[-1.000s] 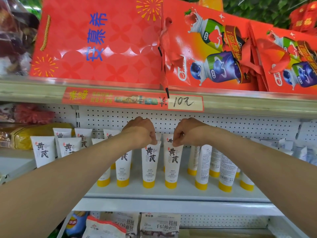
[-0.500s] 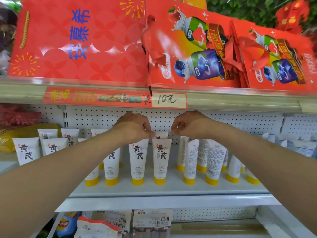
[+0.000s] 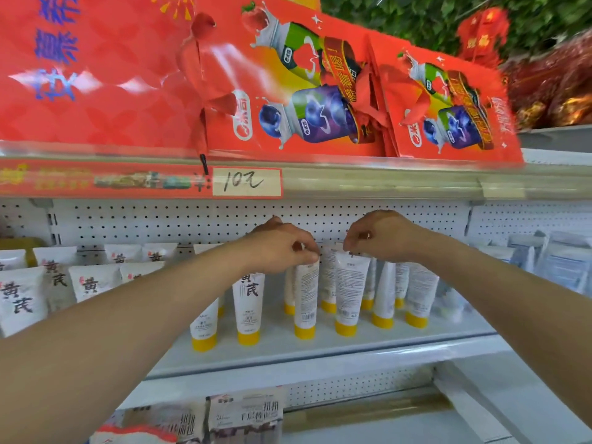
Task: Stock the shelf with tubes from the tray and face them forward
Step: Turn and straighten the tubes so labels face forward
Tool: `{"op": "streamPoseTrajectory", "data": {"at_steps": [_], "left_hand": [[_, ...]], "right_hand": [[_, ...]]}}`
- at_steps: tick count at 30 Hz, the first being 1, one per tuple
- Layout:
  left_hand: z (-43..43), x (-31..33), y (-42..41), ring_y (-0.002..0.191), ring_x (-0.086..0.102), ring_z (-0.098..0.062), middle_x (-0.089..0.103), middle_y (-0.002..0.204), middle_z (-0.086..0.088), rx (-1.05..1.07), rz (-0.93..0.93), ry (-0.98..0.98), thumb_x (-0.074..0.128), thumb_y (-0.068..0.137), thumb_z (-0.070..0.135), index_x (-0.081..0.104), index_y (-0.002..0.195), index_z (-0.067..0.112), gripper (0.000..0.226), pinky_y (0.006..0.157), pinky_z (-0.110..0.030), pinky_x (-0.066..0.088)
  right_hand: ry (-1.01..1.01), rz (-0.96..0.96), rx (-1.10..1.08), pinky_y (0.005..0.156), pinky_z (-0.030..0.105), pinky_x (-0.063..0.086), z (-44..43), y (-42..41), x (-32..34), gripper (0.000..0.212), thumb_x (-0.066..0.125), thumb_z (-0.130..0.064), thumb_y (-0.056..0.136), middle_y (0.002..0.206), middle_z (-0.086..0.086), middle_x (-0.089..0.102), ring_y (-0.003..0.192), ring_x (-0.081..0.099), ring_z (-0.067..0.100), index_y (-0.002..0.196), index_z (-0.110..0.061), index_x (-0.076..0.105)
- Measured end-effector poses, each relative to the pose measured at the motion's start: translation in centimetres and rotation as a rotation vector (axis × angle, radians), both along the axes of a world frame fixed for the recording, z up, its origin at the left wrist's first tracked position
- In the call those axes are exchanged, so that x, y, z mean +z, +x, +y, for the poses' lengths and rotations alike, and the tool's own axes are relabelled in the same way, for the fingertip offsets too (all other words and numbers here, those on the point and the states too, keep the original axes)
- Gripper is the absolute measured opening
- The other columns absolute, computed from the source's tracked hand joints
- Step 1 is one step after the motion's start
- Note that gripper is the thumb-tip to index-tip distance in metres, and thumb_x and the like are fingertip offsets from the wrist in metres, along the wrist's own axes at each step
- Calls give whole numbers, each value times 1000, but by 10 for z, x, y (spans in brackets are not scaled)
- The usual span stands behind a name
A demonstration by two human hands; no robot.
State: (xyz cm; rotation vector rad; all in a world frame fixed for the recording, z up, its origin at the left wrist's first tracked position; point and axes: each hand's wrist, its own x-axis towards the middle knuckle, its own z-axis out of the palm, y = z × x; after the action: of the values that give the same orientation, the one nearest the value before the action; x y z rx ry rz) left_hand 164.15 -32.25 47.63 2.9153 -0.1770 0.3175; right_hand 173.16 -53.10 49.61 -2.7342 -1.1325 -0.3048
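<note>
Far left: a row of white plastic tubes [image 3: 22, 296] stands cap-down on the white metal shelf [image 3: 320, 350], with the brush-lettered fronts facing out. Left hand [image 3: 282, 248]: grip closed to a pinch on the flat crimped top of a tube [image 3: 306, 299] w/ its small-print back showing, round yellow cap on the shelf. Right hand [image 3: 381, 235], just beside: grip likewise pinched, apparently on the crimp of the next tube [image 3: 350, 283], also back-out. Behind is perforated white pegboard [image 3: 160, 219]. Far right: blurred pale packets [image 3: 560, 261].
</note>
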Motion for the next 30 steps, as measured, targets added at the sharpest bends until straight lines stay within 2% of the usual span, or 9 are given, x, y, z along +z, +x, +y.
{"op": "streamPoseTrajectory", "data": {"at_steps": [2,4,7,12,18,21,24,27,30], "left_hand": [[0,-1,4,106,48,-15,67,102,18,-6,3,-13,46,81,66,63,99,52,28,93,-41,46],[0,-2,6,100,53,-13,67,99,15,-16,10,-24,45,77,69,64,94,52,31,90,-41,49],[-2,-2,9,93,59,-11,69,97,10,-6,20,-46,51,86,61,69,98,40,30,86,-37,51],[-7,2,8,93,60,-11,68,102,9,14,58,-121,49,95,47,73,103,32,30,77,-27,49],[-10,6,11,101,61,-10,68,107,11,25,78,-80,54,91,15,74,105,33,30,89,-24,50],[-9,3,16,96,62,-8,70,95,11,34,36,-80,68,85,18,75,97,31,19,84,-23,50],[-8,0,25,103,49,-11,67,93,11,73,-28,-56,76,79,31,72,80,39,8,85,-29,46],[-10,-2,29,108,44,-17,60,99,5,152,-41,-17,77,75,41,64,68,42,15,87,-31,44],[-15,-1,31,110,44,-18,61,100,4,180,-39,2,77,76,43,65,70,37,14,88,-32,45]], "right_hand": [[-15,19,19,73,13,39,-2,-1,0,19,55,-33,95,87,-26,57,90,52,2,99,-32,74],[-53,50,22,79,19,43,-1,-1,0,20,54,-33,95,95,-21,62,93,54,5,99,-31,74],[-120,93,6,87,24,46,1,1,-1,21,54,-37,95,109,-13,61,101,54,10,103,-31,73],[-87,158,-1,85,20,42,6,1,0,24,56,-41,95,105,-16,56,100,52,7,110,-31,72],[-89,119,-7,81,20,46,8,3,0,35,50,-11,93,103,-15,55,94,54,8,110,-31,73],[-70,103,17,82,21,50,7,6,-1,27,59,-12,90,95,-12,63,89,58,8,107,-27,75],[-46,116,46,78,19,47,6,12,-1,13,71,-22,86,91,-13,67,89,61,7,98,-26,76],[-45,99,51,74,18,45,6,20,-2,9,75,-29,85,93,-12,69,91,61,7,93,-28,76],[-36,91,38,67,14,40,6,23,-4,12,74,-31,85,87,-18,62,89,58,5,95,-26,76]]}}
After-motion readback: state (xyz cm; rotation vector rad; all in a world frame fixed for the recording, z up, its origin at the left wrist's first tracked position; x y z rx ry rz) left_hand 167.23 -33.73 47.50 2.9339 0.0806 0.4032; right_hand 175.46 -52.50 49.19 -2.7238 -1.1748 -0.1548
